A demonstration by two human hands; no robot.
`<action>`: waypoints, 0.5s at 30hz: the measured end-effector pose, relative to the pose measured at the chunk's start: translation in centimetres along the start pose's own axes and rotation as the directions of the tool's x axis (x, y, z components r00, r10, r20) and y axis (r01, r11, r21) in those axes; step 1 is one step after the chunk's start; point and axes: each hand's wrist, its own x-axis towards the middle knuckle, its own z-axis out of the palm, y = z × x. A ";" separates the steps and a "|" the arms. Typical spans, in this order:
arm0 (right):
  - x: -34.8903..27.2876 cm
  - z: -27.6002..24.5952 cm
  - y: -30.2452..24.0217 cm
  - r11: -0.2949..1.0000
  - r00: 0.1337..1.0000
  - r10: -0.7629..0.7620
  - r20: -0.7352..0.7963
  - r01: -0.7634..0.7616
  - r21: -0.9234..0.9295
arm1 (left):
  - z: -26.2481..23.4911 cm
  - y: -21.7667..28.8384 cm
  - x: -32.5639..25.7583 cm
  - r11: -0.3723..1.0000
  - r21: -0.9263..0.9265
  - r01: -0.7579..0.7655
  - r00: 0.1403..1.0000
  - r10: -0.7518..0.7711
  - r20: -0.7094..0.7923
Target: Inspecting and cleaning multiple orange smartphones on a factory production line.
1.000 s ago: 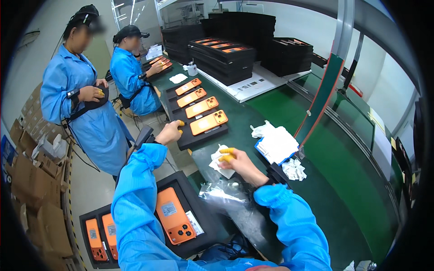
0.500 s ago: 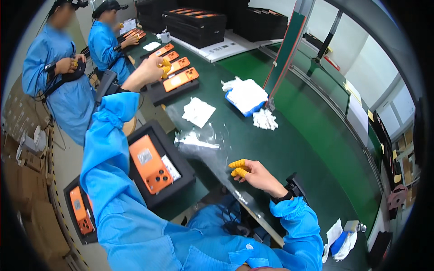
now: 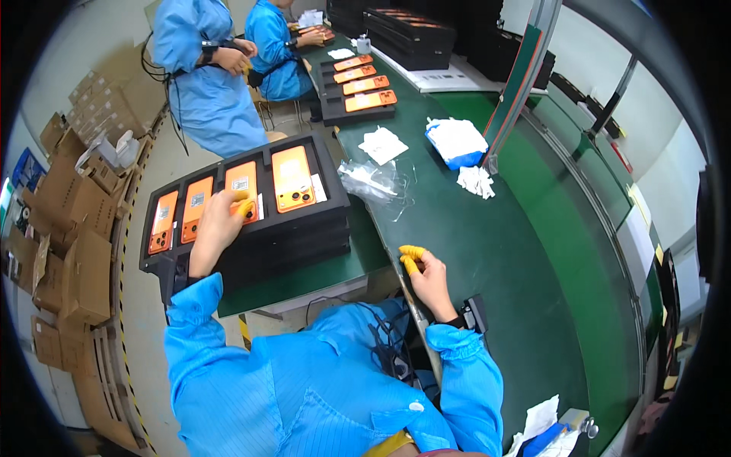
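Note:
My left hand point(image 3: 217, 231), with yellow finger cots, reaches over a black foam tray point(image 3: 263, 156) of orange phones. Its bent fingers are on the camera end of the third phone from the left point(image 3: 241, 181), which lies flat in its slot; part of their grip is hidden behind the hand. A wider-spaced phone point(image 3: 292, 171) lies to its right. My right hand point(image 3: 428, 278), also with yellow finger cots, hovers at the near edge of the green table point(image 3: 495, 259). Its thumb and forefinger are slightly apart, with nothing visible between them.
Another black tray point(image 3: 358, 114) with orange phones stands farther along the table. Nearer lie a white cloth point(image 3: 383, 145), clear plastic film point(image 3: 373, 181), a blue-and-white pack of wipes point(image 3: 457, 143) and crumpled tissue point(image 3: 476, 183). Two people in blue coats stand or sit beyond. Cartons point(image 3: 87, 278) line the left.
My left hand has gone from the far tray on the table back to the near tray's phones. My right hand has shifted slightly. The view has turned left.

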 end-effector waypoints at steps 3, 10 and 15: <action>-0.7 0.5 -0.6 0.998 0.998 -0.047 0.045 0.045 0.049 | -1.1 -3.8 -2.8 0.964 0.189 0.188 0.963 -0.142 -0.231; -0.5 0.0 -0.3 0.998 0.998 -0.065 0.001 0.065 0.003 | -6.6 -14.0 -4.5 0.581 0.413 0.701 0.696 -0.435 -0.571; -0.1 0.0 0.1 0.993 0.995 -0.099 -0.008 0.098 -0.061 | -7.0 -21.6 -7.9 0.662 0.152 0.734 0.659 -0.640 -0.395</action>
